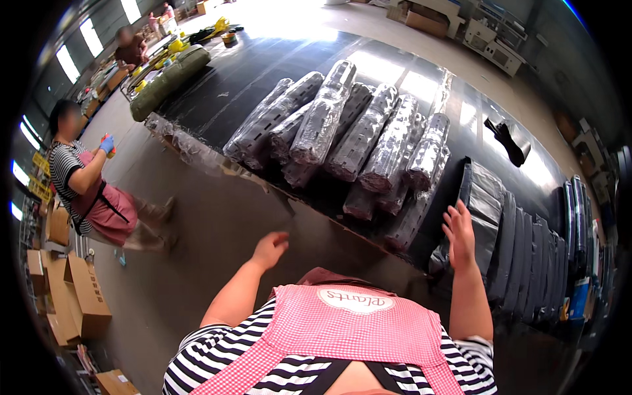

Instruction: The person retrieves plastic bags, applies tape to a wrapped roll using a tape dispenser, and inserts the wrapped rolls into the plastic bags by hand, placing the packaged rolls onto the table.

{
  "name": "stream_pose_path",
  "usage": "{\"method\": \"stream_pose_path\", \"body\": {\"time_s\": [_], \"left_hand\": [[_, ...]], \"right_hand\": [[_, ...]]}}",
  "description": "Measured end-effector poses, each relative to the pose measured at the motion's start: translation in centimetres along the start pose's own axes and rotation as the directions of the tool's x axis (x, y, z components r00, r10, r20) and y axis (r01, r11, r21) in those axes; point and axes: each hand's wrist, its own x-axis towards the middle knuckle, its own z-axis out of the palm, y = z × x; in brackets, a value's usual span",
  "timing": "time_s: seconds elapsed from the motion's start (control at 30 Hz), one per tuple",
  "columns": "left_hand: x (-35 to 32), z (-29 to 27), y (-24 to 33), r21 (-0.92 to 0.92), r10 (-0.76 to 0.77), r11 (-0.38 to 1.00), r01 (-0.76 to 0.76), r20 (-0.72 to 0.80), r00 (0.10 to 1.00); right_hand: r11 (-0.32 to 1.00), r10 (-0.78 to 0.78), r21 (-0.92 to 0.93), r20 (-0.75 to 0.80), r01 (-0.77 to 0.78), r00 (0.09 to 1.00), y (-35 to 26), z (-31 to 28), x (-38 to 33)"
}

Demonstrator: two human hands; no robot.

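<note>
Left hand (270, 249): forearm reaching forward and inward from beside the body; fingers curling loosely, with no item showing in them. Whether the fingertips are pressing together, one cannot tell. The hand is hovering short of the near edge of the table (263, 62).

Right hand (459, 230): forearm rising almost straight forward; fingers spreading, tips pointing away from the body. Contact with the nearest package is not showing clearly.

Black packages (486, 197): a close row, beginning just beside the right hand and running off to its right. The nearest is presenting a broad, glossy, creased face; those behind it are showing mostly narrow, rounded, duller edges.

Wrapped rolls (322, 125): a pile on the table, lying ahead of and between the two hands. Clear, wrinkled film is covering each; dark grey material with short black dashes is showing through, and bright glare is striking the upper sides. Several are resting on others, their near ends facing the wearer.

Dark limp item (510, 141): lying on the table, beyond and right of the right hand.

Co-worker (99, 184): standing well left of the left hand, wearing a pink apron and blue glove.
</note>
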Motion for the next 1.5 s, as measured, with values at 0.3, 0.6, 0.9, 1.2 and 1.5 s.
{"method": "stream_pose_path", "body": {"time_s": [0.3,0.6,0.9,1.2,1.5], "left_hand": [[10.9,-0.3,9.3,0.203,0.422,0.904,-0.376,-0.564,0.71],[14.6,1.5,11.0,0.084,0.245,0.967,-0.242,-0.571,0.783],[17.9,0.6,8.4,0.128,0.383,0.918,-0.374,-0.527,0.759],[20.4,-1.2,7.8,0.319,0.541,0.841,-0.437,-0.466,0.7],[21.5,-2.6,6.8,0.53,0.675,0.709,-0.465,-0.322,0.664]], "right_hand": [[0.879,0.476,-0.094,0.11,-0.468,0.872,2.0,0.5,18.5],[0.954,0.213,0.213,0.01,-0.211,0.977,3.7,4.1,18.2],[0.913,0.163,0.36,0.113,-0.193,0.98,3.9,7.5,18.3],[0.925,0.107,0.352,0.118,-0.143,0.987,6.2,8.8,19.6],[0.936,0.052,0.343,0.106,-0.085,0.993,9.1,8.4,21.3]]}}
